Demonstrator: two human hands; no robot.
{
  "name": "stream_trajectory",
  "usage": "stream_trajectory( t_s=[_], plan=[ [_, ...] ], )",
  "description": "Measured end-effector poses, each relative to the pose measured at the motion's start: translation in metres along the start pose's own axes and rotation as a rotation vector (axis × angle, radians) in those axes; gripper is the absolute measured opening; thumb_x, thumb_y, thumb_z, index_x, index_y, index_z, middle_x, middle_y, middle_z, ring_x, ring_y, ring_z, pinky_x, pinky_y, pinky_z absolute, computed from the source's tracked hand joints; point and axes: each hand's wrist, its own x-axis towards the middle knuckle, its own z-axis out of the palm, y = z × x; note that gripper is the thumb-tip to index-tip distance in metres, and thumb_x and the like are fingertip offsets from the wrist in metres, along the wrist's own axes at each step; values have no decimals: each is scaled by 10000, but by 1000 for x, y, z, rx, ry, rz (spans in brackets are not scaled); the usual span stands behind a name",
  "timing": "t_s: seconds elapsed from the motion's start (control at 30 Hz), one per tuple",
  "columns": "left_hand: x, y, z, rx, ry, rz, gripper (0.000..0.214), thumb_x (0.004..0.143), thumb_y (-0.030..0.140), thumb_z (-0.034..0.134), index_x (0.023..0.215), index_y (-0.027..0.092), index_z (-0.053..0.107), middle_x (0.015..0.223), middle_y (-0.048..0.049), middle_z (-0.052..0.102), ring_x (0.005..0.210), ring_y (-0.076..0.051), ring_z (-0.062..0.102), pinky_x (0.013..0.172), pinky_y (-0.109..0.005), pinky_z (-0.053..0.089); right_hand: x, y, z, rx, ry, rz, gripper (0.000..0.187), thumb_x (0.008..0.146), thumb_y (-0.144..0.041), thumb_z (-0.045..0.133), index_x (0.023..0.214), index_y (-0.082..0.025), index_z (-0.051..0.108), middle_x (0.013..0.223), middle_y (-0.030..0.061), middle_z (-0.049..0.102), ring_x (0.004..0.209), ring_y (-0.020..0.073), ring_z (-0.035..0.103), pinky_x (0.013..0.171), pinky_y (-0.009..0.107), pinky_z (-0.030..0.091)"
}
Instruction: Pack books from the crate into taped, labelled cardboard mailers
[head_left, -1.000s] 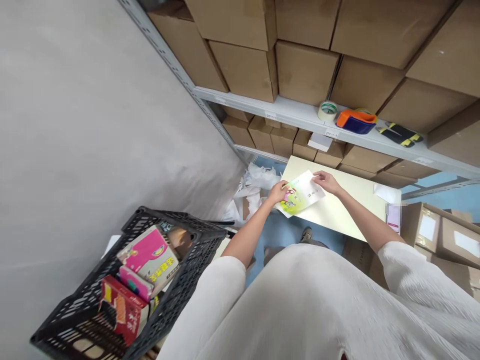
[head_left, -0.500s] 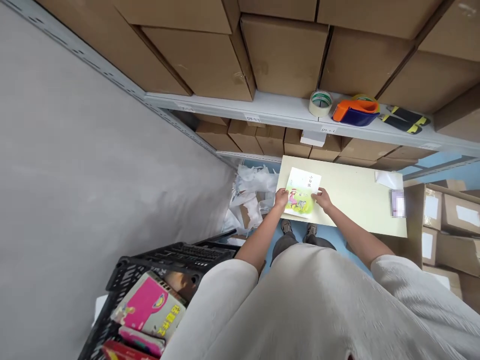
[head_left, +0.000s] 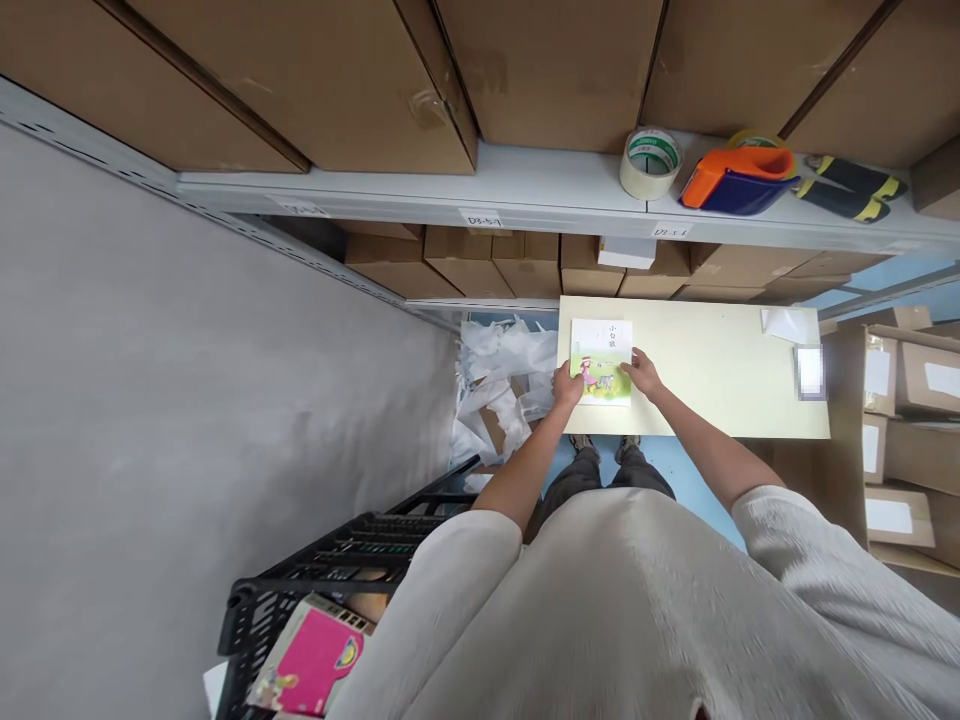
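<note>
Book [head_left: 601, 362] had squared up since the last shot, no more tilt, and sat toward the left end of the pale board [head_left: 735, 370] mid-frame. Left hand [head_left: 568, 384] and right hand [head_left: 642, 373] had its lower edge, fingers together and curled on, looked like a light pinch, though hard to tell from up here. Even hold on both sides kept it straight.

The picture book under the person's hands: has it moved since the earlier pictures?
Yes. The picture book has turned from slanting to lying square with the edges of the cream board.
</note>
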Motion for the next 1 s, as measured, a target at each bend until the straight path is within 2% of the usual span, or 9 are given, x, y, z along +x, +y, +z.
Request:
stream_trajectory(
  t_s=[0.1,0.27,0.4,0.53,0.6,0.7,0.8,0.9,1.0],
  plan=[
    [-10,-2,-2,56,58,-71,583,918,223,602,1500,193,610,1586,-205,577,1502,-358,532,1228,-509,447,-2,8,0,-96,37,-51,803,862,-363,677,1616,-167,481,1643,206,518,1429,340,588,1223,509,485],
    [-39,-9,-3,221,-114,115,600,978,238,572,1577,231,544,1711,-180,452,1612,-381,383,1284,-571,366,-27,32,10,-222,23,-124,765,837,-332,649,1574,-158,536,1605,217,534,1417,366,589,1241,539,460],
    [-51,-15,0,275,-177,132,662,962,263,612,1613,219,501,1759,-185,391,1650,-387,325,1306,-579,342,-38,43,20,-182,11,-80,810,803,-346,671,1586,-221,507,1561,165,599,1389,340,617,1211,523,493],
    [-52,-17,1,296,-229,153,764,904,240,672,1637,178,469,1794,-201,318,1684,-392,254,1341,-550,305,-31,34,24,-76,67,48,850,760,-397,695,1565,-210,496,1473,172,651,1271,309,684,1090,464,572],
    [-52,-17,1,314,-253,149,808,883,233,694,1653,183,453,1805,-182,303,1693,-389,229,1353,-538,292,-26,27,23,-34,105,120,778,739,-421,718,1468,-196,564,1378,172,687,1193,298,704,1022,428,590],
    [-52,-17,0,336,-276,143,840,868,224,712,1664,191,444,1811,-166,297,1698,-384,218,1367,-533,269,-24,20,22,2,91,164,486,722,-420,730,1152,-203,663,1130,118,728,1033,264,707,913,375,592],
    [-54,-19,1,318,-282,138,822,867,220,725,1648,180,472,1796,-179,326,1691,-379,248,1370,-535,264,-29,17,21,10,73,166,271,700,-381,724,889,-237,594,881,34,669,839,221,655,780,343,571],
    [-52,-14,6,206,-268,142,745,901,235,716,1617,178,520,1744,-177,433,1664,-351,332,1365,-509,286,-39,15,12,9,119,174,259,695,-353,701,850,-262,515,786,-16,606,741,191,605,700,316,534],
    [-41,5,14,-65,-316,86,662,960,325,709,1593,209,555,1639,-168,578,1564,-339,506,1289,-498,410,-50,6,-4,16,197,106,258,733,-364,655,909,-274,490,802,-18,629,740,199,622,693,316,528]
  ],
)
